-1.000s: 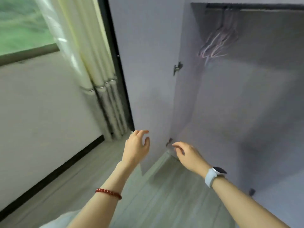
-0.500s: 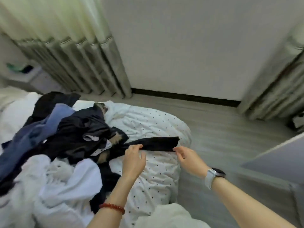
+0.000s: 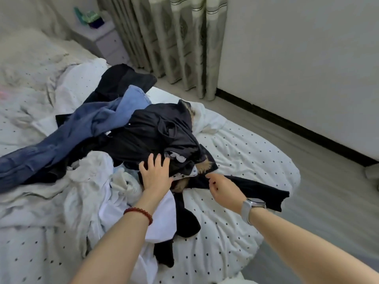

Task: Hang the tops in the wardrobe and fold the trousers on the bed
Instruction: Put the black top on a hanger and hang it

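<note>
**Two hands at a heap of clothes on a spotty bed**

Hard to tell apart: the dark clothes [image 3: 155, 130] in the heap, all bunched and folded over each other. Can't say which are tops and which are trousers. Bed [image 3: 246, 156] cut off at the left and bottom edges. Blue jeans [image 3: 67, 140] run out of the picture at the left. White clothes [image 3: 98, 177] partly tucked under the dark ones. Furry brown bit [image 3: 207, 167] peeking out from the dark cloth, too small to make out. Things on the bedside table [image 3: 102, 35] blurry, just green and blue shapes.

Left hand [image 3: 156, 174] flat on the dark heap, fingers spread wide and straight, pressing down, holding nothing. Red bead bracelet [image 3: 139, 214] on that wrist. Right hand [image 3: 222, 188] just beside it, fingers curled down onto a black garment [image 3: 256, 189] that stretches out toward the bed's edge. Looks like a pinch on the cloth, but fingertips hidden from here. Watch [image 3: 253, 206] with a pale strap on that wrist.

Bed cover white with little dark dots, wrinkled. Heap in the middle of the bed, jeans on the left side, white clothes near the front. Grey wood floor [image 3: 317, 181] to the right. White wall [image 3: 297, 68] with a black strip along the bottom. Long patterned curtains [image 3: 174, 42] hanging behind the bed, next to the bedside table.
</note>
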`<state>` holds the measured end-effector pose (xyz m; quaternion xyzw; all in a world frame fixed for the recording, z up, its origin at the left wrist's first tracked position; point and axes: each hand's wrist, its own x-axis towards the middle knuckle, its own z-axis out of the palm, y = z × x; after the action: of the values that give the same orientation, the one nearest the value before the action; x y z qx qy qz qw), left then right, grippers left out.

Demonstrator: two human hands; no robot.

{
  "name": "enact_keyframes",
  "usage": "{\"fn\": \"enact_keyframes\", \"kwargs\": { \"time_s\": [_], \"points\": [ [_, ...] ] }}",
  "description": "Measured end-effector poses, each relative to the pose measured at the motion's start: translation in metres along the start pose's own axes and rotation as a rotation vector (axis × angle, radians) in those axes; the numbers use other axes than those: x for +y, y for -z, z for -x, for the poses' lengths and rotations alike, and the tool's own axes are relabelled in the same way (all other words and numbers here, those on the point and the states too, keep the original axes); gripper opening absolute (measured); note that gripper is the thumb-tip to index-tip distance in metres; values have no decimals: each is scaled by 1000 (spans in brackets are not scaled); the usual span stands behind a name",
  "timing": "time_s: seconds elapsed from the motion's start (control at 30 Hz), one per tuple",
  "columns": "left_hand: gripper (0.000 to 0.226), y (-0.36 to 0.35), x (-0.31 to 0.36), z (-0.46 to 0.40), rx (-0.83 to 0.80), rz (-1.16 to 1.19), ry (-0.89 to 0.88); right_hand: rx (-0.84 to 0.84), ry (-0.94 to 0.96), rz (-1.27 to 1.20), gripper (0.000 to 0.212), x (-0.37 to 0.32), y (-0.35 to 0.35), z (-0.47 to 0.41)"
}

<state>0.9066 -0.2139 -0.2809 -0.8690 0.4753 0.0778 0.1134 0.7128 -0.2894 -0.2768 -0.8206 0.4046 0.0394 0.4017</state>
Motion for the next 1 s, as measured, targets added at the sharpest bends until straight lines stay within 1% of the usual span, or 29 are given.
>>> {"fn": "enact_keyframes", "kwargs": {
  "time_s": [0.07,0.17,0.23,0.27,0.3,0.33,0.37,0.4,0.43,0.5,0.57,0.67,0.7,0.8,0.87,0.9,1.0],
  "points": [
    [38,-3,-4,-9,79,125,-8,50,12,-8,38,-6,2,-18],
    [23,4,-15,-5,190,480,-26,103,39,-51,51,-23,9,-49],
    [15,14,-28,6,226,698,-18,55,79,6,59,-40,12,-72],
    [15,18,-36,12,231,765,-8,7,104,63,56,-47,11,-80],
    [14,21,-45,17,244,803,-1,-33,139,116,48,-55,6,-87],
    [14,23,-53,22,263,824,-4,-44,172,142,36,-60,2,-91],
    [15,25,-59,24,285,841,-5,-22,203,121,22,-64,-3,-92],
    [20,28,-65,26,306,860,6,5,234,48,10,-68,-8,-89],
    [25,33,-68,27,327,884,19,30,258,-57,8,-71,-8,-84],
    [32,49,-68,25,383,951,31,66,253,-266,17,-81,6,-70],
    [33,74,-61,24,482,1031,4,152,261,-347,20,-97,34,-56],
    [31,123,-44,22,637,1107,-112,340,353,-409,18,-128,86,-42],
    [29,145,-37,23,685,1130,-165,410,381,-450,18,-140,107,-34],
    [16,209,-13,27,763,1206,-314,586,460,-563,15,-163,165,-10],
    [5,249,5,32,794,1253,-378,698,503,-582,11,-169,199,11],
    [5,268,17,37,798,1275,-418,764,524,-579,12,-168,218,27],
    [11,316,52,53,693,1374,-530,935,565,-525,14,-156,265,78]
  ]
}}
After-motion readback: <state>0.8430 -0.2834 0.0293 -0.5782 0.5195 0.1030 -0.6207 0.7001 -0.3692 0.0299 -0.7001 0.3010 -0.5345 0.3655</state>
